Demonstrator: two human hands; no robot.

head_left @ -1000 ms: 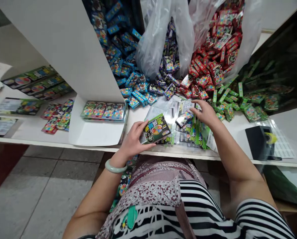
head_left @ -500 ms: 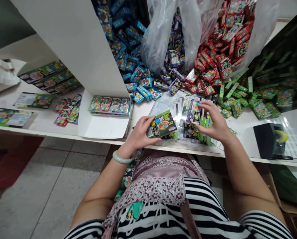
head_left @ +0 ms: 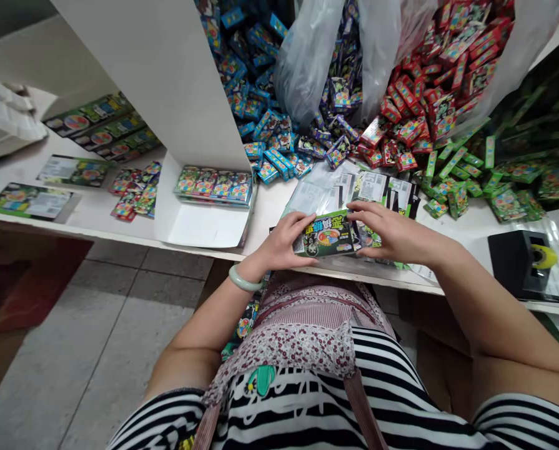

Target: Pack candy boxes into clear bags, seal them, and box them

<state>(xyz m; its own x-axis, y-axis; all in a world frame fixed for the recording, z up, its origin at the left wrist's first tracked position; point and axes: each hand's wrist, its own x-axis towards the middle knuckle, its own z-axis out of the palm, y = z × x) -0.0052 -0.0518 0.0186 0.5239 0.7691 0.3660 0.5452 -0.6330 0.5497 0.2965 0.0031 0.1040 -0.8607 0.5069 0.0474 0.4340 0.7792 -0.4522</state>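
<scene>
My left hand point(head_left: 286, 240), a pale bangle on its wrist, grips the left end of a flat green-and-black printed box point(head_left: 328, 234) just above the table's front edge. At the box's right end, the fingers and thumb of my right hand point(head_left: 389, 234) close around its long edges. A colourful printed surface shows between those fingers; whether it is a small packet in the hand or print lying behind, I cannot tell. Beneath and behind my hands lie flat printed cartons point(head_left: 373, 187) and clear plastic sheeting.
Heaped along the back are small blue boxes point(head_left: 274, 159), purple boxes point(head_left: 338, 150), red boxes point(head_left: 405, 131) and green boxes point(head_left: 457, 172). An upright white carton point(head_left: 199, 228) holding a row of packs stands left. A black tape dispenser point(head_left: 513, 259) sits right.
My right hand has moved left to the box's right end; the small purple packet it held is no longer clearly visible. The view has shifted slightly, and my left hand keeps the box.
</scene>
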